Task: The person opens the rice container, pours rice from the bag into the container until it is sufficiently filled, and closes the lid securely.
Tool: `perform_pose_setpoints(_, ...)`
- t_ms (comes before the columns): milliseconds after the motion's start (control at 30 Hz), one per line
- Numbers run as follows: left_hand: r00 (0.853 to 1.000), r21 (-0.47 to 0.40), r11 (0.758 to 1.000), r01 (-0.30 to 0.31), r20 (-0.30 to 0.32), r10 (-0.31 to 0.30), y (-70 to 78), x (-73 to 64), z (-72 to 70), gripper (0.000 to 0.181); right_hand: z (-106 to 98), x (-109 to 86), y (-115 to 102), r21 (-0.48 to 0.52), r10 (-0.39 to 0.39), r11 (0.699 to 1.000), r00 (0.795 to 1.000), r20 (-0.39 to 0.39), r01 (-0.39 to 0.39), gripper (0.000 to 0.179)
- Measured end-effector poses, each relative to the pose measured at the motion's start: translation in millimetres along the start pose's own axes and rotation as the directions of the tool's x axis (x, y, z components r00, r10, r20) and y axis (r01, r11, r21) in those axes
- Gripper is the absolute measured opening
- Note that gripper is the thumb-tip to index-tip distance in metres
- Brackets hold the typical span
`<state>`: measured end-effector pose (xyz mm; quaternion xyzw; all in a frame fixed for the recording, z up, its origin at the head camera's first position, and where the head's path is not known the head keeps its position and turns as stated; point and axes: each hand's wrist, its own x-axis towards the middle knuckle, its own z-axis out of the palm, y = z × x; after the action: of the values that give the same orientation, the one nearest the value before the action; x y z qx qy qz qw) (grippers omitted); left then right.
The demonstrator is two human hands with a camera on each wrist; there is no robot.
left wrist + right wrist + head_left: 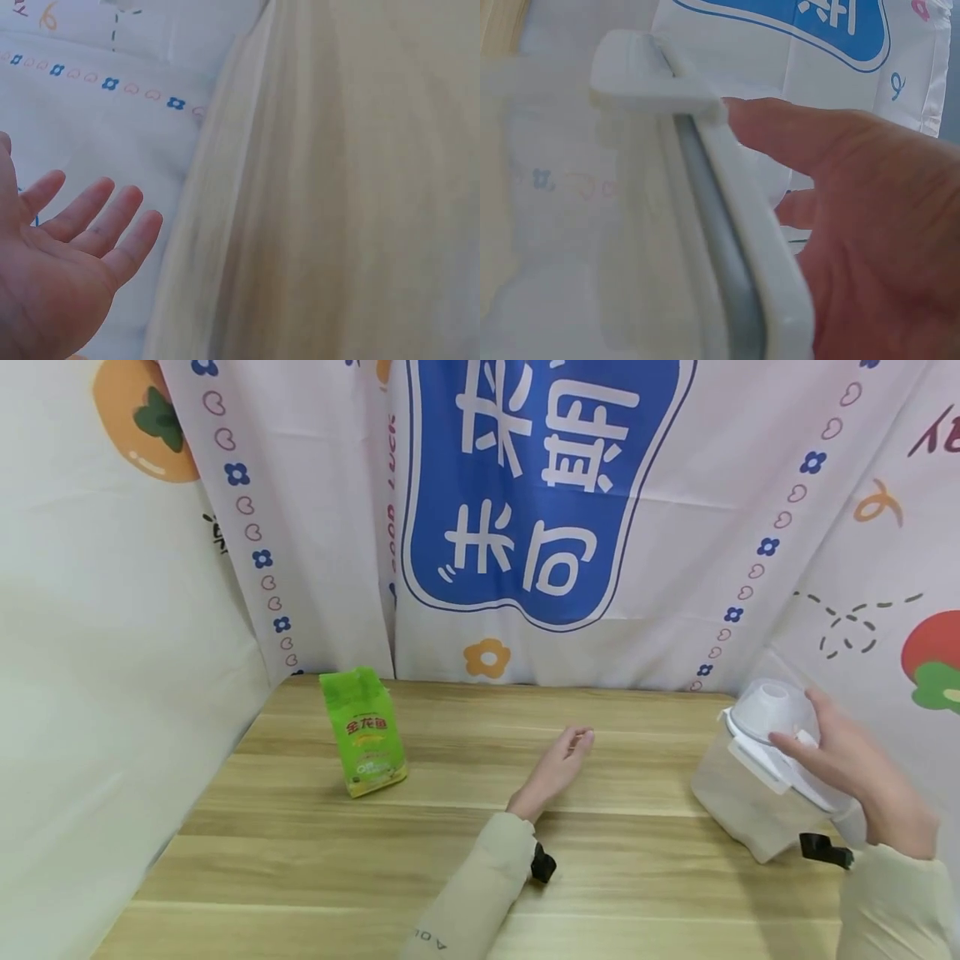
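Observation:
At the right of the head view my right hand (851,760) grips the domed top of a translucent plastic storage container (750,802). Its lid (795,774) is white with side clips, and a clear dome-shaped cup (776,710) sits on it between thumb and fingers. Seen from the right wrist, the thumb (780,131) lies along the lid's edge. My left hand (555,764) is over the middle of the table, holding nothing; the left wrist view shows its fingers (97,217) spread and relaxed. A green packet (365,735) with Chinese print stands upright to the left.
The wood-grain table (337,868) runs back to a white printed curtain (330,527) with a blue panel. White cloth walls close in the left and right sides.

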<state>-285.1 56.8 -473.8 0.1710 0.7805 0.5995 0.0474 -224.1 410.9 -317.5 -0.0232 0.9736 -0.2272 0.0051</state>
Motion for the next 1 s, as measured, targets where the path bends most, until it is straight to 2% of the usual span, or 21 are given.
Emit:
perform_pose_setpoints(133,1.000,-0.001,1.000,-0.001,0.024,0.001,-1.6,-1.3,11.0,0.058,-1,-4.6,10,0.018,0.047,0.999,0.996,0.072,-0.048,0.105)
perform_pose_setpoints(333,0.991,0.101,0.991,-0.089,0.110,0.078,-4.1,3.4,16.4,0.048,-1,-7.8,21,-0.014,0.087,0.996,0.985,0.149,-0.085,0.091)
perform_pose_setpoints(467,0.982,0.152,0.979,-0.132,0.158,0.108,-1.4,7.1,14.7,0.046,0,-6.7,25,-0.051,0.057,0.997,0.990,0.128,-0.051,0.074)
perform_pose_setpoints(567,0.975,0.189,0.969,-0.157,0.188,0.122,2.9,10.5,13.4,0.048,1,-5.0,27,-0.066,0.003,0.998,0.998,0.062,0.001,0.058)
perform_pose_setpoints(700,0.965,0.214,0.960,-0.182,0.225,0.132,11.8,16.0,11.5,0.051,5,-3.5,32,-0.076,-0.016,0.997,0.999,-0.030,0.014,0.044)
perform_pose_setpoints(867,0.960,0.159,0.970,-0.183,0.242,0.142,23.5,25.3,9.9,0.056,9,-0.8,35,-0.087,-0.007,0.996,0.995,-0.104,-0.002,0.043)
perform_pose_setpoints(1000,0.957,0.157,0.968,-0.194,0.246,0.152,29.7,32.2,8.8,0.062,10,3.4,34,-0.097,-0.018,0.995,0.992,-0.128,0.005,0.042)
